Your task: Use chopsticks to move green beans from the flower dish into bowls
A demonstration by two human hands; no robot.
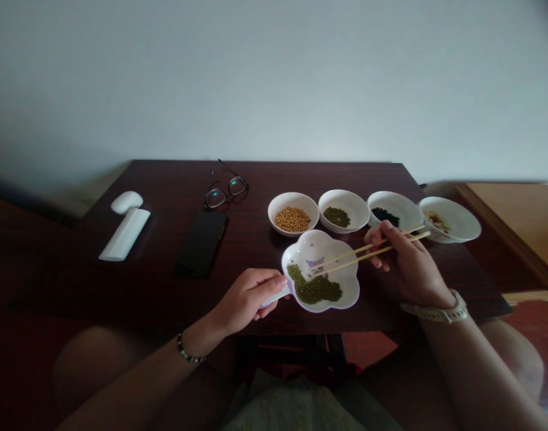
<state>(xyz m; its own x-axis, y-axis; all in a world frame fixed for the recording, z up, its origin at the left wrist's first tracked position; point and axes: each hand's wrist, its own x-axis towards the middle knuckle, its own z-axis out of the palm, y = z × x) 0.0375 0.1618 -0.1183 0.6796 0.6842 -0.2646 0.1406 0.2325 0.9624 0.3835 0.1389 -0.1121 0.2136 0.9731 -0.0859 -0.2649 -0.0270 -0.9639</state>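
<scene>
My left hand [249, 298] is closed round the handle of a white flower-shaped bowl [348, 284], tilted a little over the table's front edge. Green beans [316, 290] lie along its near and left side. In my right hand [408, 266] is a pair of wooden chopsticks [363, 250], their tips inside the bowl near a printed cartoon figure; no bean shows between them. Behind stand four white round bowls: one with yellow beans [291, 219], one with green beans [336, 216], one with black beans [385, 216], and one with reddish-brown and pale pieces [436, 221].
On the dark table [166, 179], eyeglasses [226, 193] lie behind a black phone [202, 244]. A white object with a rounded head [124, 227] is at the left. A lighter wooden table [520, 221] stands at the right, and a pale wall rises behind.
</scene>
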